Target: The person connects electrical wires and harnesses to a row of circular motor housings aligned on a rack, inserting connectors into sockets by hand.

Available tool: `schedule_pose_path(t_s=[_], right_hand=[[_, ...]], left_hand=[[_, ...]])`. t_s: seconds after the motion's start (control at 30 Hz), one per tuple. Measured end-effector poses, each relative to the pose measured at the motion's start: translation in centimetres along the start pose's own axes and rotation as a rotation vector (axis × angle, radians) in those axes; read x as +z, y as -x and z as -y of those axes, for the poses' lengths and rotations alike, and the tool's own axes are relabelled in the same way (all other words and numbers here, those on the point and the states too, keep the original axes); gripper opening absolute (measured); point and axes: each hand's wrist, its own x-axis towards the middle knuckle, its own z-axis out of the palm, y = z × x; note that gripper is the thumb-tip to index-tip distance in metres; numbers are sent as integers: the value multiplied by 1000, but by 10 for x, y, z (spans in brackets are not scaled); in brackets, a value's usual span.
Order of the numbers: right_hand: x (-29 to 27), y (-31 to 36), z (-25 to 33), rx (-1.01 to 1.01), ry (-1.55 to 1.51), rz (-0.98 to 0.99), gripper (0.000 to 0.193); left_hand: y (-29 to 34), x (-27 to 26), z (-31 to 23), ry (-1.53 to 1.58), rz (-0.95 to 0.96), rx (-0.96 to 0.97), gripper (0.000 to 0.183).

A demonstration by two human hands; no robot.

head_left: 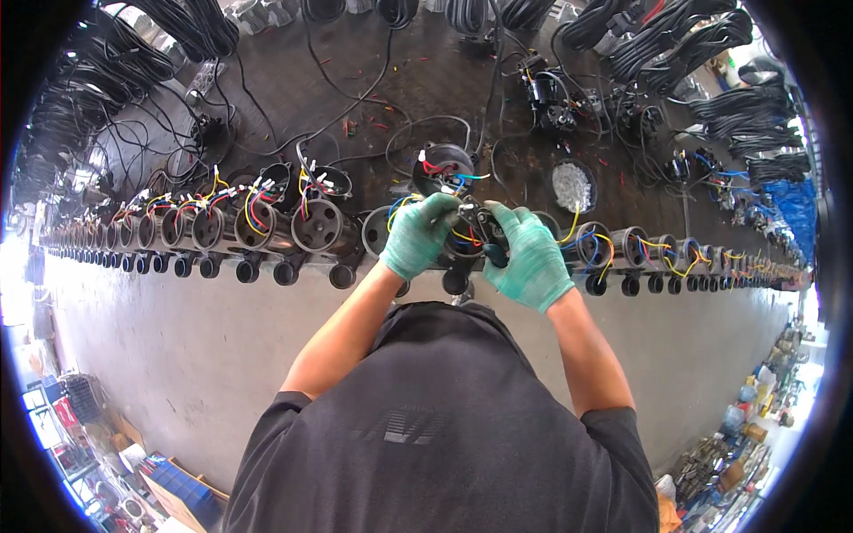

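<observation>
My left hand (418,236), in a green knit glove, is closed with fingertips pinched at a small black part (481,218) with wires. From the other side my right hand (530,256), gloved the same, has its fingers closed around that part. Beside the right thumb shows a dark rounded end (496,256), like a handle; its kind is unclear. Red and yellow wires run beneath the fingers into a dark cylindrical housing, mostly hidden by the hands. Just beyond, a round black cover (447,162) holds red, blue and white-tipped wires.
Along the bench's near edge runs a long row of dark cylindrical housings (317,226) with coloured wires. A bowl of small clear pieces (571,186) stands to the right. Coiled black cables (191,35) line the far side, and loose cables (346,98) cross the dark bench top (275,80).
</observation>
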Motion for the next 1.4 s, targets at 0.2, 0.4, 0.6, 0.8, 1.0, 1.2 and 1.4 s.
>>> schedule_pose_path(t_s=[0.2, 0.4, 0.6, 0.8, 1.0, 1.2, 1.4], right_hand=[[11, -3, -2, 3, -49, 28, 81], [19, -3, -6, 23, -127, 50, 69], [14, -3, -7, 35, -195, 133, 78], [-41, 1, 21, -90, 115, -87, 96], [-87, 23, -62, 347, 247, -392, 79], [-43, 52, -137, 608, 241, -170, 72], [-36, 52, -144, 466, 245, -284, 52]], left_hand=[[1, 1, 3, -26, -11, 20, 19], [1, 2, 5, -36, -3, 52, 20], [-4, 2, -2, -61, 14, 110, 19], [2, 2, 8, 109, -54, -19, 10], [1, 5, 14, 82, -14, 62, 12], [-1, 3, -4, 7, 73, 78, 16], [-2, -1, -9, -9, 93, 99, 18]])
